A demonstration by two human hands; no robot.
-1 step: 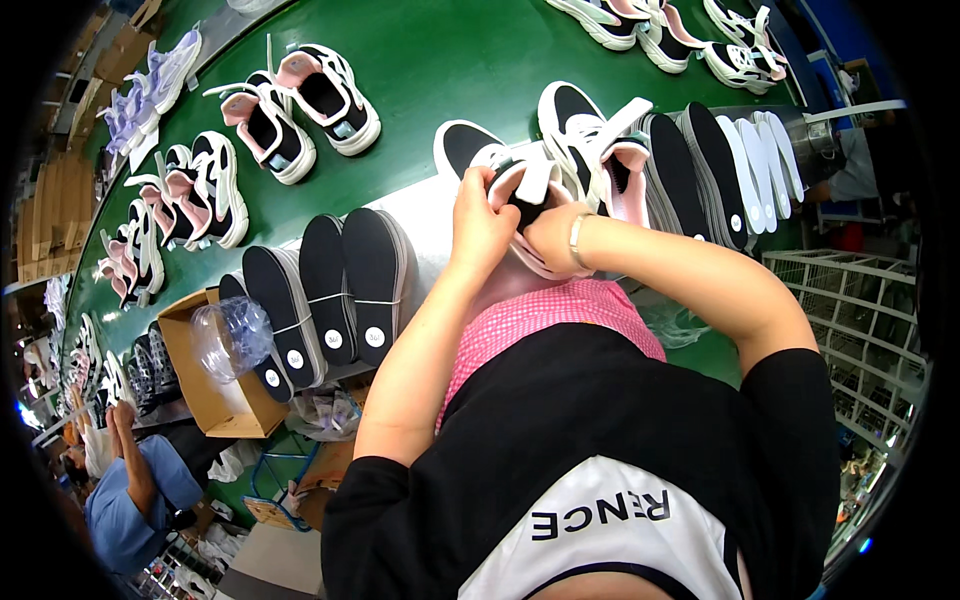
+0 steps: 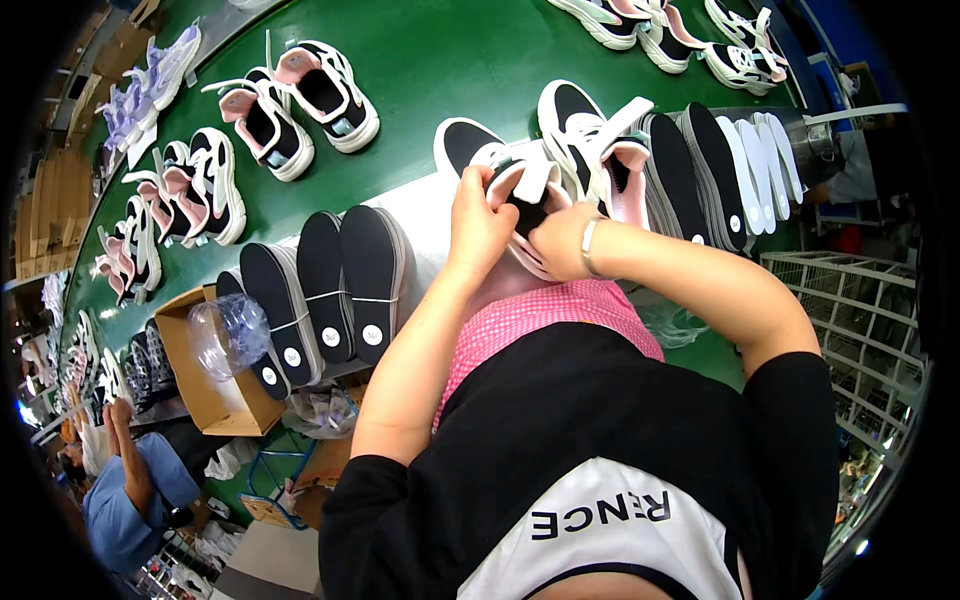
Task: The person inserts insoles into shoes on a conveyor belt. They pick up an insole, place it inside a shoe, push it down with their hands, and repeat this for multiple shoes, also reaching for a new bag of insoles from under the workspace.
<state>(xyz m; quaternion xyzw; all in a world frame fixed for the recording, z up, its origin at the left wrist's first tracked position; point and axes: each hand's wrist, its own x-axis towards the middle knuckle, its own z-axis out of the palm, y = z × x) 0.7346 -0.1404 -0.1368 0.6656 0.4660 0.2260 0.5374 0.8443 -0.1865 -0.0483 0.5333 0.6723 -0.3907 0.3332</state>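
My left hand (image 2: 482,225) is closed around the collar of a black, white and pink sneaker (image 2: 468,142), thumb at the opening. The sneaker's toe points away from me and its heel is near my body. My right hand (image 2: 562,242), with a band at the wrist, is curled at the same opening. Its fingertips are hidden inside, and what they grip does not show. Something black shows in the opening between my hands. Just to the right lies a matching sneaker (image 2: 572,108) with its white strap raised.
Stacks of black insoles (image 2: 322,290) flank me on the left, beside a cardboard box (image 2: 250,405) holding clear plastic. More black insoles (image 2: 712,165) and white insoles (image 2: 745,180) lie right. Several sneakers (image 2: 325,95) stand on the green table (image 2: 440,60). A person (image 2: 140,490) works far left.
My right hand has shifted slightly to the right, and a little more of the dark opening shows. My left hand stays on the sneaker's collar.
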